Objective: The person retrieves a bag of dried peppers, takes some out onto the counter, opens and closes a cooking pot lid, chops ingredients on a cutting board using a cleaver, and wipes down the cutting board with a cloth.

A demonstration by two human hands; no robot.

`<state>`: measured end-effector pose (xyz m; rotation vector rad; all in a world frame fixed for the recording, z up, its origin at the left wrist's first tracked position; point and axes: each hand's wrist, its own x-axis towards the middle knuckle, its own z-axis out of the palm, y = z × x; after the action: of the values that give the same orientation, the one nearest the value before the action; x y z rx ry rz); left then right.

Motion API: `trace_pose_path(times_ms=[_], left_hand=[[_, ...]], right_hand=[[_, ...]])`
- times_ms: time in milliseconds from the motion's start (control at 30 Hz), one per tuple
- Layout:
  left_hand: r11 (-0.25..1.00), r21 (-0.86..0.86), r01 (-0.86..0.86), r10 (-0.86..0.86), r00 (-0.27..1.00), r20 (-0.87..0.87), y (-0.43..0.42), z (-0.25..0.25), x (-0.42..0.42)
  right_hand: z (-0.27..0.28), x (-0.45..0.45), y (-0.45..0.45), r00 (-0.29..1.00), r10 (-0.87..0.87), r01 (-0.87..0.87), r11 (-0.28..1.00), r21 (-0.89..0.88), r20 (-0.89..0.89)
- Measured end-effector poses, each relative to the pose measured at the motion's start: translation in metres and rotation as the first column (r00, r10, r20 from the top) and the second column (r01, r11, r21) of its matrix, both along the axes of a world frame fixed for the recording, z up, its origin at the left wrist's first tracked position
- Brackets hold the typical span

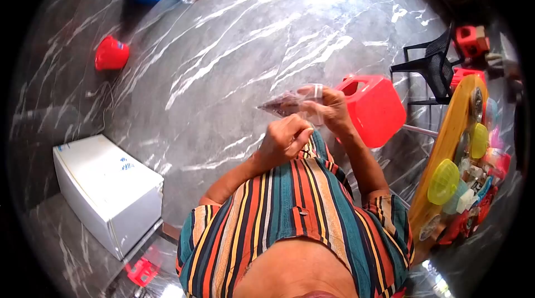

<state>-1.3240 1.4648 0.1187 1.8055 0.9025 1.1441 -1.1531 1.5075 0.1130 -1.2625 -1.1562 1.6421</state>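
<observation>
A clear plastic bag (283, 103) with dark contents hangs in front of my lap, its lower end pointing left. My right hand (329, 110) grips the bag by its upper part, fingers bent around the plastic. Just below and left of it, my left hand (287, 137) is closed with the thumb against the curled fingers. What the left fingers hold, if anything, is hidden. Both hands are close together above my knees.
A red plastic stool (379, 111) stands right of my right hand, with a black chair (432, 69) beyond. A wooden table (446, 136) holding green baskets (444, 182) is at right. At left are a white fridge-like box (106, 181) and red bucket (112, 53).
</observation>
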Motion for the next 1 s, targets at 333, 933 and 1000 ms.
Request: trace_pose_path(times_ms=[333, 933, 1000], left_hand=[[0.641, -0.733, 0.229, 0.329, 0.780, 0.532, 0.328, -0.007, 0.059], [0.446, -0.704, 0.552, 0.209, 0.701, 0.682, 0.862, -0.030, 0.165], [0.391, -0.740, 0.547, 0.171, 0.747, 0.642, 0.901, -0.002, 0.191]], right_hand=[[0.033, 0.090, 0.317, 0.892, -0.107, 0.040, 0.986, -0.160, -0.440], [0.019, 0.216, 0.803, 0.969, -0.017, -0.006, 0.996, 0.089, 0.247], [0.016, 0.241, 0.831, 0.970, -0.108, 0.094, 0.993, 0.072, 0.219]])
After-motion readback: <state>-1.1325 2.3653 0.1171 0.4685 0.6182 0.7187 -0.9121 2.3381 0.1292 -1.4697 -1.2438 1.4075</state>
